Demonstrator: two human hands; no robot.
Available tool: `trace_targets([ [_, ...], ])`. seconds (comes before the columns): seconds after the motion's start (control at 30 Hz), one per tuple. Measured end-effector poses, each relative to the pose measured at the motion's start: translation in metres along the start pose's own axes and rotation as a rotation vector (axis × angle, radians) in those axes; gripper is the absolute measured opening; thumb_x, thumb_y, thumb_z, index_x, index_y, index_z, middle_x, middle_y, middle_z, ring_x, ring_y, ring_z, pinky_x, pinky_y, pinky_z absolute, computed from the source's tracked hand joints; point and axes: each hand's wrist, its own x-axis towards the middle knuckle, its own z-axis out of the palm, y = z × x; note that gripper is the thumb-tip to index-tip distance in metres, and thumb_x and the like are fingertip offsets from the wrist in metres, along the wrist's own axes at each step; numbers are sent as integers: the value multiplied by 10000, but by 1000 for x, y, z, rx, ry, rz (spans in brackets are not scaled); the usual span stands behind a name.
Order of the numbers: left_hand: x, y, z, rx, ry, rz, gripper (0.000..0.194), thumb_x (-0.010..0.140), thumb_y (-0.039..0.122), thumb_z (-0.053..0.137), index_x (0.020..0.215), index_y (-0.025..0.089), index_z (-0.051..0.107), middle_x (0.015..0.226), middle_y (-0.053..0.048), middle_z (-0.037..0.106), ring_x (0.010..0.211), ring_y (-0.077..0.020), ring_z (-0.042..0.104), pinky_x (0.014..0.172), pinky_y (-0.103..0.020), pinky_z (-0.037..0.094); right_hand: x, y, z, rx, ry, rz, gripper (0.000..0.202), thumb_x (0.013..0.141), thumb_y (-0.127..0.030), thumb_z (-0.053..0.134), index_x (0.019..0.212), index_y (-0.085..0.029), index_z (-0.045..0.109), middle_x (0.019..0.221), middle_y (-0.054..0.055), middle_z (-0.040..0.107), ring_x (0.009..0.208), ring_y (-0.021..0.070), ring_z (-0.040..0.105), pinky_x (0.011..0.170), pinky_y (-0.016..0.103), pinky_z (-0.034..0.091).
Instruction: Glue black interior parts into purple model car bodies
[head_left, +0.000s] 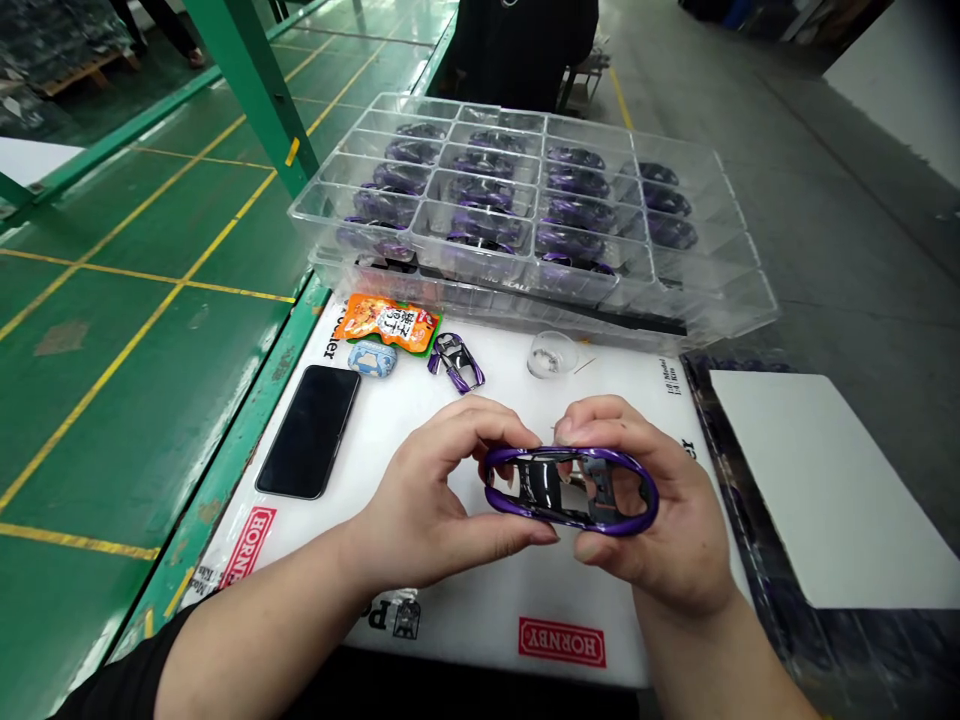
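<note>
Two hands share one purple car shell, just below the centre of the frame: your left hand (442,490) pinches its left end between thumb and fingers, and your right hand (667,500) holds the right end the same way, so both grips are narrow and closed on the purple car shell (544,485). It looks like thin, glossy plastic, so expect it to be light and fairly stiff, with a slick finish that may slip or take fingerprints. The openings around the black roof piece leave slim pillars that could crack under a squeeze; the long purple rim at either side seems the safer place to hold. A second, smaller purple part (459,363) lies above your left hand, near an orange packet (386,322) whose characters are too small for you to read surely. On the white sheet (600,600) beneath your hands, a red label (561,642) at the lower centre says HORNBY, upside down to you, and another red label (249,547) at the lower left, set on a slant, carries the same name. Near the sheet's right edge you can make out "Model Kits" in small print, and by the packet the letters "ealer". White marks on the shell's black roof piece are too tiny to make out.
</note>
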Motion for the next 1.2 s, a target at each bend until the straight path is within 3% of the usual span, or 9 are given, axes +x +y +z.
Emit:
trace_targets([
  [0.4, 3, 1, -1, 140, 8, 225, 563, 867, 300, 1088, 1322, 203, 771, 1134, -100, 827, 999, -241, 772, 861, -353, 639, -5, 6, -6, -31, -22, -17, 513, 914, -526, 1053, 1359, -364, 858, 1216, 79, 697, 1157, 280, 688, 993, 401, 638],
  [0.67, -1, 0, 5, 0, 30, 121, 555, 869, 300, 1086, 1331, 225, 788, 1141, -101, 807, 974, -233, 749, 825, -349, 636, -7, 7, -2, -86, -4, 19, 584, 872, -693, 1031, 1316, -359, 855, 1214, 105, 692, 1180, 331, 699, 972, 463, 674],
  [0.9, -5, -1, 11, -106, 31, 25, 515, 886, 312, 1069, 1315, 246, 792, 1164, -109, 797, 999, -246, 748, 816, -357, 631, -6, 1, 5, -157, 22, -36, 551, 876, -635, 1046, 1313, -367, 843, 1207, 104, 684, 1166, 337, 697, 930, 474, 690],
  [1.2, -7, 2, 13, -193, 8, -62, 490, 866, 271, 1076, 1280, 257, 813, 1133, -79, 780, 995, -231, 739, 817, -339, 605, -8, -1, 11, -140, 50, -65, 446, 925, -574, 1012, 1289, -374, 851, 1132, 65, 636, 1064, 281, 681, 933, 444, 659],
])
